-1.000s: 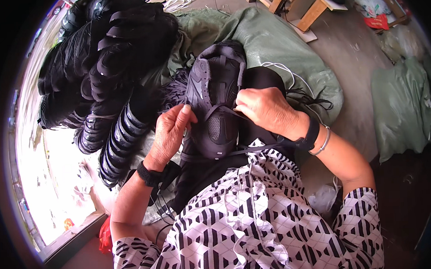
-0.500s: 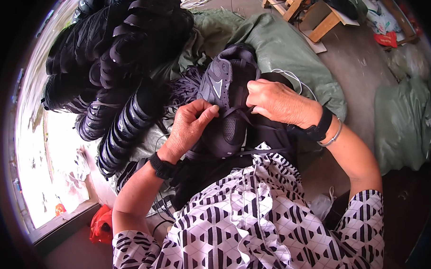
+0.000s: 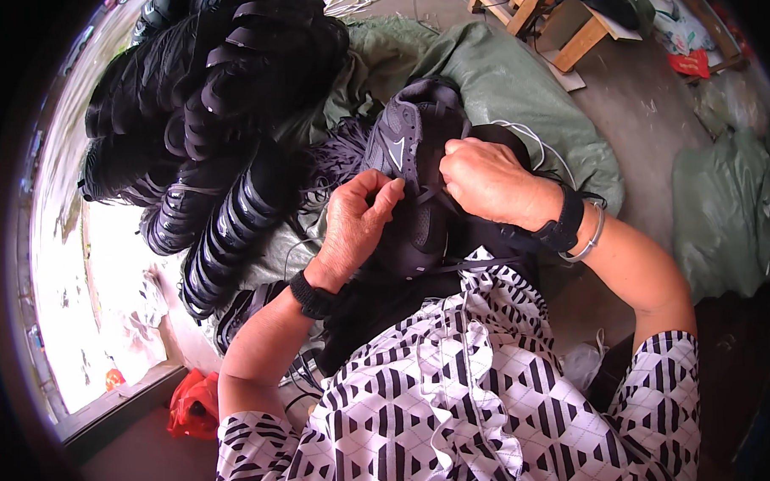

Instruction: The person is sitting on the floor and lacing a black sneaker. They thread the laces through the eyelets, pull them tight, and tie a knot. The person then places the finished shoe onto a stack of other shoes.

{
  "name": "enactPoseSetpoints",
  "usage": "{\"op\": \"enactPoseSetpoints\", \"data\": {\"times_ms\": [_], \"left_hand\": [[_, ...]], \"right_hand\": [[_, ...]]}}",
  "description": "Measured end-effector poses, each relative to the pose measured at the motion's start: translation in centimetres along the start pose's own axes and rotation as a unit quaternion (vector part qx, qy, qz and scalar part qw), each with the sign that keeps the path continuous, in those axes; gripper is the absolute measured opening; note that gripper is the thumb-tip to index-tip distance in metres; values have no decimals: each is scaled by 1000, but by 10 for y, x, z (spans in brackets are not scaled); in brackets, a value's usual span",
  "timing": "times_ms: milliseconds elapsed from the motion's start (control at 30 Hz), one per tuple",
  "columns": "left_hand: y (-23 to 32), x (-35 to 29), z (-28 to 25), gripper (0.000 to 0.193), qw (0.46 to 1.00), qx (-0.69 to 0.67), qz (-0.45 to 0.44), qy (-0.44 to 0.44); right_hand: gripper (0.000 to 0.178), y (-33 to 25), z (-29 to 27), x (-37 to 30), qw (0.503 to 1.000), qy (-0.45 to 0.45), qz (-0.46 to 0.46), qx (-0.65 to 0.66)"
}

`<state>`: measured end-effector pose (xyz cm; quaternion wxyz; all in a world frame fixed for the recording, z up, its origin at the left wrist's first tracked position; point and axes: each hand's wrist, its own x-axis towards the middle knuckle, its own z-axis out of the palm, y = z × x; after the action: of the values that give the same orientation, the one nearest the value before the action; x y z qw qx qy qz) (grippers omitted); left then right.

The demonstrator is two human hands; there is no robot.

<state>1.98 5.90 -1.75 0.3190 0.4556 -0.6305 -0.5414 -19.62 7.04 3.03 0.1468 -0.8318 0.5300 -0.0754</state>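
A dark grey sneaker (image 3: 394, 143) with a pale side mark lies over my lap, its toe toward me. A dark flat shoelace (image 3: 432, 194) crosses its eyelet rows. My left hand (image 3: 363, 216) is closed at the shoe's left eyelet edge, thumb and forefinger pinching the lace there. On the opposite side, my right hand (image 3: 489, 182) is closed with its fingers curled in, at the lace's other side; its fingertips are partly hidden. A bundle of dark laces (image 3: 340, 157) lies just left of the shoe.
Stacked black shoes (image 3: 235, 76) fill the left, beside a bright opening. Green sacks (image 3: 515, 83) lie beyond the shoe, and another green sack (image 3: 723, 212) sits at right. A wooden stool (image 3: 586, 43) stands far right. A red bag (image 3: 194, 404) lies at lower left.
The shoe and my left hand appear slightly farther right in the picture, and the whole scene has shifted a little. My left fingers sit a bit higher along the eyelet edge.
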Motion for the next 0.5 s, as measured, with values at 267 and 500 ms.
{"op": "enactPoseSetpoints", "data": {"times_ms": [267, 500], "left_hand": [[3, 7, -4, 19, 981, 176, 69, 42], [43, 26, -4, 20, 811, 483, 330, 3]], "right_hand": [[17, 30, -21, 13, 632, 116, 148, 752], [19, 26, -4, -2, 832, 18, 171, 528]]}}
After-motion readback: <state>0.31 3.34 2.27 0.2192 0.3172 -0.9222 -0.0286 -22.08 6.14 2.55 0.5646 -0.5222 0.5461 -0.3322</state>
